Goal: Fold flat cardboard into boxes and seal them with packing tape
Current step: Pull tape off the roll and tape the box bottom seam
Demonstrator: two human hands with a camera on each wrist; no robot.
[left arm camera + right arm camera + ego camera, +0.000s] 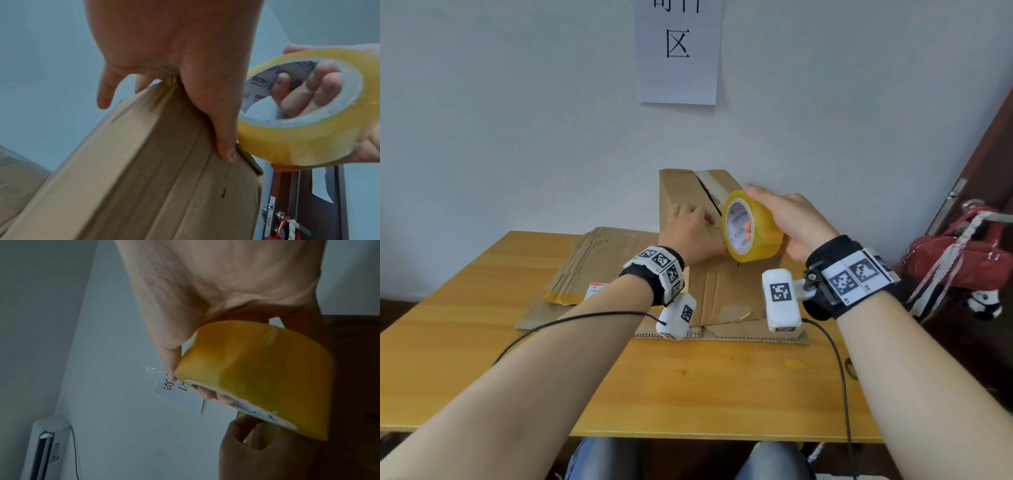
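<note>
A brown cardboard box [688, 195] stands on end on the wooden table [688, 387], its closed flaps facing me, an old strip of tape along the seam. My left hand [690, 233] holds the box's near face, thumb [226, 146] pressed on a flap edge, fingers over the box's [154, 178] left side. My right hand [787, 219] grips a yellowish roll of packing tape [751, 228] just right of the seam, fingers through its core [304, 92]. In the right wrist view the roll [257, 374] fills the middle. No loose tape end shows.
Flattened cardboard [592, 270] lies on the table left of the box, under it too. A red bag [955, 253] sits at the right by a dark door. A paper sign [678, 51] hangs on the wall behind. Cables trail from both wrists.
</note>
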